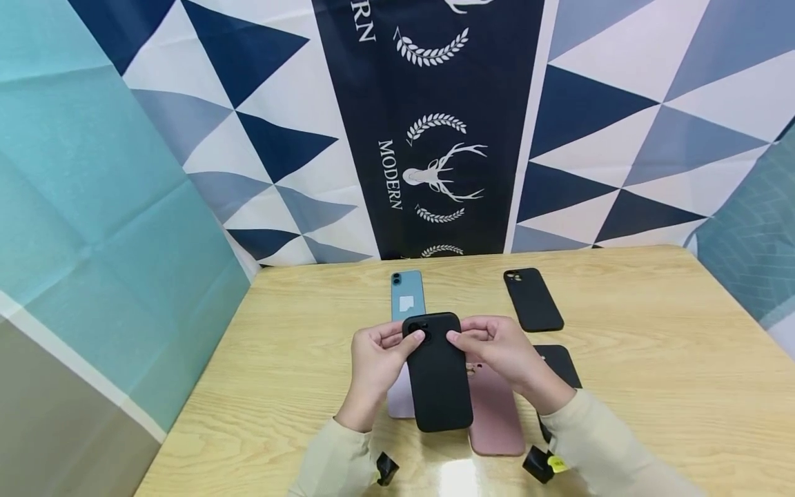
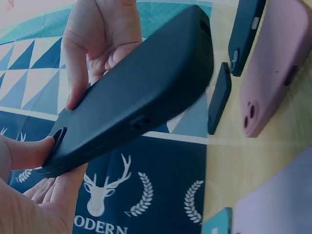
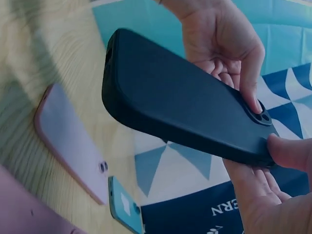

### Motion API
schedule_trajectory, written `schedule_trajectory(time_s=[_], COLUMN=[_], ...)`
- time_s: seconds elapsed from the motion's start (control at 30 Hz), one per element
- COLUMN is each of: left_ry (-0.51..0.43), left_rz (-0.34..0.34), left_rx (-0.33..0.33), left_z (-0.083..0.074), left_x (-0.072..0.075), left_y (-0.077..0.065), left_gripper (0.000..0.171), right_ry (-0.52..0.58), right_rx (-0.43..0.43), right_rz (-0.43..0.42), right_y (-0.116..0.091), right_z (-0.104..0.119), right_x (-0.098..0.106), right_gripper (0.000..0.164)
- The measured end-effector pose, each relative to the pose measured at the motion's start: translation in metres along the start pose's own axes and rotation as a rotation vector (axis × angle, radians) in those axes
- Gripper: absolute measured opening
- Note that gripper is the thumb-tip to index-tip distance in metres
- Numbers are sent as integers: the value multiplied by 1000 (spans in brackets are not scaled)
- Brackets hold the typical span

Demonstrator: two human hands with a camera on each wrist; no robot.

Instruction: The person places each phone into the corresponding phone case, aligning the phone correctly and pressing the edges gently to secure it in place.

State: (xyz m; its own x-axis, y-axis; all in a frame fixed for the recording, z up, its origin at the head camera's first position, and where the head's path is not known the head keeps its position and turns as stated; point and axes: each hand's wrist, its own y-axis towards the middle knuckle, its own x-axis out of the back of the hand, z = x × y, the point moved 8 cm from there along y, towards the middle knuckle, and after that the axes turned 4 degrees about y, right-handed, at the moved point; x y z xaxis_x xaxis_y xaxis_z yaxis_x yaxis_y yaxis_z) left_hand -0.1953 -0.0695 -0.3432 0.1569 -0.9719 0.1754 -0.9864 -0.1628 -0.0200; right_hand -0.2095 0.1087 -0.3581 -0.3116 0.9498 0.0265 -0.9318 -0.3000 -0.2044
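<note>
Both hands hold a black phone case [image 1: 439, 386] above the table, tilted with its back toward the head camera. Lenses show in its camera cutout in the right wrist view, where the case [image 3: 180, 102] appears side-on. At the upper left corner, my left hand [image 1: 375, 366] pinches it, thumb by the cutout and fingers behind. My right hand [image 1: 506, 355] grips the upper right edge likewise, its thumb on the back. Beneath lie a lavender phone or case [image 1: 400, 400] and a pink one [image 1: 498, 417], both partly covered in the head view.
A blue phone [image 1: 406, 286] lies farther back on the wooden table [image 1: 298, 345]. To the right are two black cases, one at the back [image 1: 534, 300] and another [image 1: 562, 366] partly behind the right forearm. A patterned cloth [image 1: 447, 138] hangs behind the table.
</note>
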Motion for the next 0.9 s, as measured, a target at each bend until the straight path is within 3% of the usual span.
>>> schedule_trajectory(time_s=[0.17,0.4,0.5,0.73,0.9], left_ry=[18,-5,-24,-37,-54], left_rz=[6,73,96,141,158], left_rx=[-20,-37,-23,28,20], left_z=[2,3,6,11,8], left_x=[1,-5,-6,-6,-4], left_y=[-4,-7,-7,-8,-6], left_gripper=[25,26,26,25,26], right_ry=[-118,-216,-190,0,-15], right_rx=[33,106,91,51,67], right_rz=[-16,-36,-29,44,33], right_y=[2,1,1,0,2], right_z=[7,24,24,13,15], right_x=[-1,7,7,-1,-2], right_gripper=[44,34,32,20,28])
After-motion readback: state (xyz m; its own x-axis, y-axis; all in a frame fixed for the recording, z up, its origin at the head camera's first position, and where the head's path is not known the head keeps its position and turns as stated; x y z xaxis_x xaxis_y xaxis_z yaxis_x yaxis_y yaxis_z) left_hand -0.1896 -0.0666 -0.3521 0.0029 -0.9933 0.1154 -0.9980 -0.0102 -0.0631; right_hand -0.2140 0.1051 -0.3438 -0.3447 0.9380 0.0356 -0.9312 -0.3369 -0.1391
